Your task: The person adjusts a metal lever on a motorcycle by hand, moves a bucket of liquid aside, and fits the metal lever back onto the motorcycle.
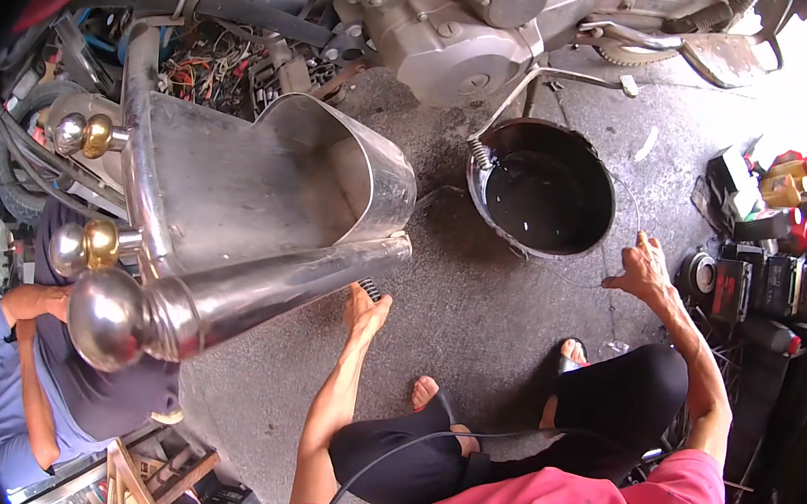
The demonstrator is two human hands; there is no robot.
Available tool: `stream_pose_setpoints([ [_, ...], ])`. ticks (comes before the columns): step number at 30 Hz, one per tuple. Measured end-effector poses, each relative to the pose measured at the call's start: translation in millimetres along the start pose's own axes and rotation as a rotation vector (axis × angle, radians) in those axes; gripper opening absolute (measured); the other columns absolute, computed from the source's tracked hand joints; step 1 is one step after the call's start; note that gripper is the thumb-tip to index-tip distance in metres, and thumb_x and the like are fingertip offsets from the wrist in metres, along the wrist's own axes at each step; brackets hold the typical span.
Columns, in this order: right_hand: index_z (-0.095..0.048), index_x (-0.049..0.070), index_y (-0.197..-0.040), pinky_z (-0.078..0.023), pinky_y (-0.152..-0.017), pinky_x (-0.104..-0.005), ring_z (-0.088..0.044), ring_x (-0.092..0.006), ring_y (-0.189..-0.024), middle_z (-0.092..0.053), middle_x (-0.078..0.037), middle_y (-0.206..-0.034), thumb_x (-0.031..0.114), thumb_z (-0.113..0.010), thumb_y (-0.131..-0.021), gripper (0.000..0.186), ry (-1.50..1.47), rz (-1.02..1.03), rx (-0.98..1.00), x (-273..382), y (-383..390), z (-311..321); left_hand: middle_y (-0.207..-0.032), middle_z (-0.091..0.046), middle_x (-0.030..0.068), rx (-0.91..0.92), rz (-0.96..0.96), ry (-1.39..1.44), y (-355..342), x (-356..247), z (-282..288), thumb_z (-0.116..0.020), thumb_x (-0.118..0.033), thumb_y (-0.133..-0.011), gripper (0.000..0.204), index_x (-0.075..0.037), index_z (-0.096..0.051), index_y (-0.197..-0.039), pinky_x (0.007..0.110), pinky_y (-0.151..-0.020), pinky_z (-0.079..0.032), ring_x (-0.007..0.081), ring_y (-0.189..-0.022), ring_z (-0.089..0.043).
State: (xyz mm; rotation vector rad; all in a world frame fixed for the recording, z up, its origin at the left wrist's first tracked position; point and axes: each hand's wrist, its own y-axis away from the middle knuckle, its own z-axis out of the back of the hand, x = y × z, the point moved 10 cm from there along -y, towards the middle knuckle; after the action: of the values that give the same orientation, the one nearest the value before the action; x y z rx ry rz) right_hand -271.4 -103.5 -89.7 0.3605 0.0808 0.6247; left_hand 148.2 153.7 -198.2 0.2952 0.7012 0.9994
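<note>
My right hand [645, 270] is at the right side of a black bucket [487, 224], its fingers closed on the thin wire handle [641, 213]. The bucket stands on the floor under a motorcycle engine [453, 52], with dark liquid [555, 205] inside. To the left, my left hand [366, 312] is closed around a short dark ribbed piece [371, 289]. Only its end shows, so its kind is unclear. That hand is just below the tube of a shiny metal seat-like frame [202, 167], which partly covers the view there.
Bottles and boxes [773, 277] crowd the right side. Another person [34, 388] sits at the lower left, arms bent. Tangled wires and parts [214, 68] lie at the upper left. A wooden crate [160, 474] stands at the bottom, and a cable [462, 431] crosses my lap.
</note>
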Motion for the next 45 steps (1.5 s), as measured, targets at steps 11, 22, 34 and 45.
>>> stream_pose_setpoints([
  [11, -0.066, 0.000, -0.063, -0.045, -0.065, -0.0384, -0.062, -0.0278, -0.065, -0.061, -0.014, -0.062, 0.066, -0.072, -0.046, 0.069, 0.036, 0.087, -0.042, 105.8, -100.4, 24.4, -0.106, -0.057, 0.0248, -0.159, 0.086, -0.194, -0.1, 88.1, 59.5, -0.068, -0.026, -0.070, 0.079, -0.016, -0.023, -0.135, 0.045, -0.085, -0.044, 0.0389, -0.098, -0.057],
  [22, -0.068, 0.009, -0.079, -0.051, -0.063, -0.0462, -0.066, -0.0268, -0.063, -0.066, -0.009, -0.069, 0.073, -0.062, -0.054, 0.069, 0.108, -0.075, -0.117, 175.7, -254.0, 42.7, -0.132, -0.036, 0.0264, -0.140, 0.054, -0.019, 6.1, 93.3, 56.9, -0.072, -0.029, -0.068, 0.096, -0.003, -0.012, -0.139, 0.041, -0.099, -0.035, 0.0387, -0.118, -0.042],
  [34, -0.015, -0.001, -0.135, -0.050, -0.072, -0.0435, -0.059, -0.0392, -0.088, -0.032, -0.029, -0.130, 0.018, -0.072, -0.064, 0.092, -0.364, 0.142, -0.396, 140.7, -227.0, 38.6, -0.134, -0.030, 0.0271, 0.096, 0.151, 0.205, 32.3, 55.0, 29.5, -0.071, -0.043, -0.066, 0.110, 0.003, -0.002, -0.138, 0.031, -0.059, -0.054, 0.0364, -0.105, -0.052],
  [45, -0.058, 0.001, -0.081, -0.048, -0.071, -0.0412, -0.059, -0.0349, -0.080, -0.057, -0.019, -0.085, 0.027, -0.066, -0.073, 0.029, -0.585, -0.218, -0.592, -39.8, -88.6, 77.6, -0.131, -0.038, 0.0284, 0.316, -0.241, -0.194, 27.6, -28.6, 15.2, -0.063, -0.040, -0.077, 0.076, 0.008, -0.035, -0.128, 0.036, -0.103, -0.028, 0.0363, -0.120, -0.042],
])
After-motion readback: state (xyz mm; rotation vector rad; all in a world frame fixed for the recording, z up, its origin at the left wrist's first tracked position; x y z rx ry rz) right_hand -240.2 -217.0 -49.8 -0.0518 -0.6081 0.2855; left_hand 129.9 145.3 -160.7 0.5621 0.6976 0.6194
